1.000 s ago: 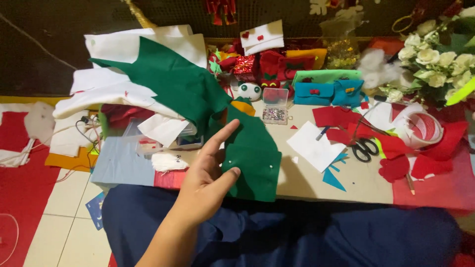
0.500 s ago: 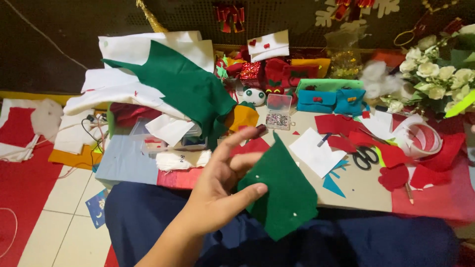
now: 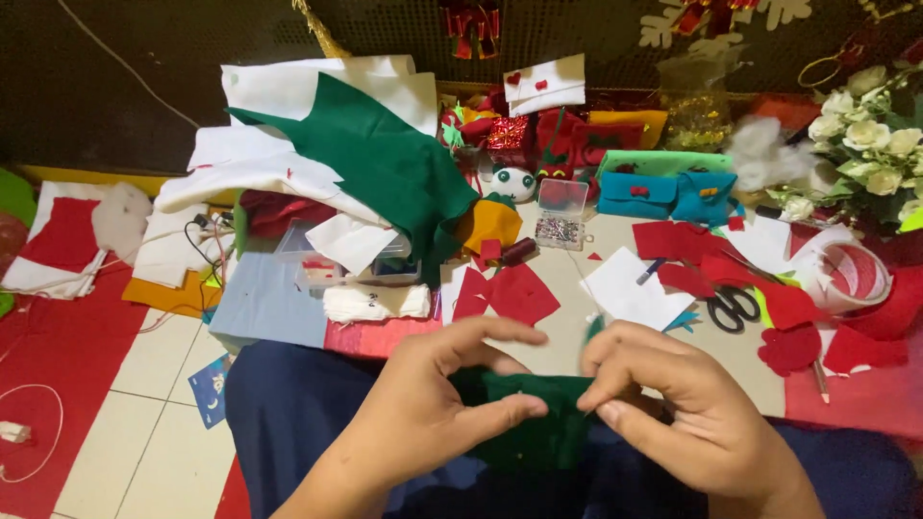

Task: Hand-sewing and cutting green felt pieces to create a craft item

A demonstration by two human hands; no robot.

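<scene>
Big pile of white and green felt sheets [image 3: 365, 154] sits up at 11 o'clock on the counter [image 3: 558, 332], with red felt cutouts [image 3: 514, 293] scattered near the middle, black-handled scissors [image 3: 733, 308] at 3 o'clock and a little clear box of pins [image 3: 561, 211] at 12. Down at 6 o'clock, over the lap, the left hand [image 3: 433, 404] and right hand [image 3: 687, 404] are both pinching a small dark green felt piece [image 3: 524, 423] between thumb and fingers, one hand on each side of it.
</scene>
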